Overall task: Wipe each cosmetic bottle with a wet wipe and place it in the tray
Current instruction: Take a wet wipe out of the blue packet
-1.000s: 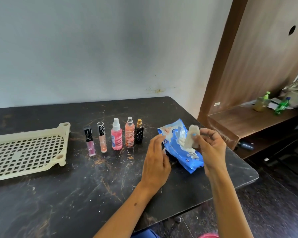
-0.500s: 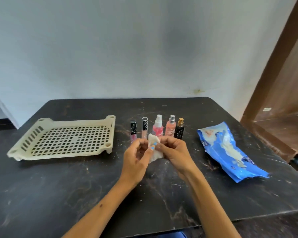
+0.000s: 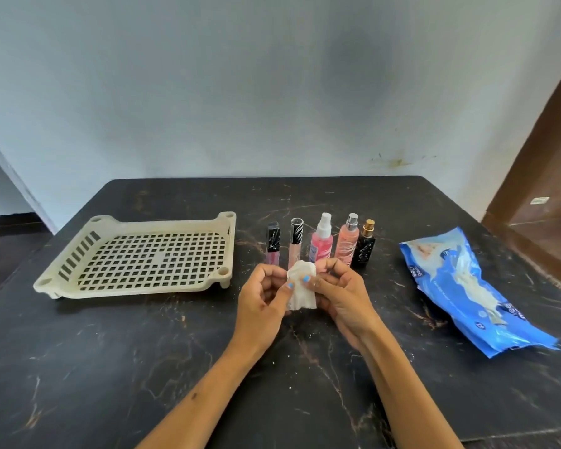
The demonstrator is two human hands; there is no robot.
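Both forearms are bare right down to the wrists, no sleeve, watch or bracelet on either. The left hand (image 3: 262, 298) and the right hand (image 3: 344, 291) carry light blue polish on their thumbnails. A small dark mole dots the left forearm.

We see a dark table (image 3: 110, 367) of stone-like finish, veined and scuffed, with a dull sheen. The cream tray (image 3: 136, 288) looks like matt moulded plastic, pierced in a grid. The blue wipe packet (image 3: 467, 286) is glossy crinkled film. The white wipe (image 3: 300, 293) looks soft, like limp cloth. The bottles (image 3: 321, 244) are smooth and shiny. The wall (image 3: 240, 92) is matt, painted.
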